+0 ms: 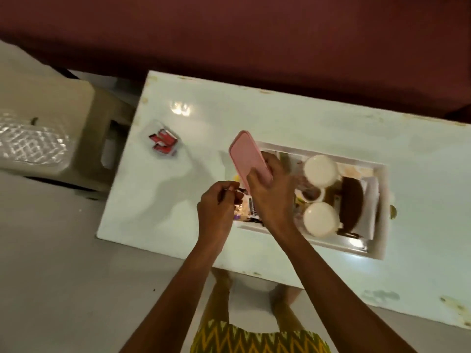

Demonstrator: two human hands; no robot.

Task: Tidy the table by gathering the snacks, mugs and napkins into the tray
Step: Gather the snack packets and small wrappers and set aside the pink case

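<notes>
A white tray (381,207) sits on the pale table (178,200). It holds two white mugs (320,170) upside down, a third mug upright, a dark brown snack (353,205) and white napkins (370,197). My right hand (274,192) grips a flat pink box (248,156) tilted over the tray's left end. My left hand (219,207) pinches the edge of a snack packet (248,210) at that same end; most of the packet is hidden by my hands. A red-and-clear snack wrapper (164,143) lies apart on the table's left part.
A beige plastic stool (63,138) stands left of the table. A dark red sofa (229,34) runs along the far side. My feet show below the table's near edge on the pale floor.
</notes>
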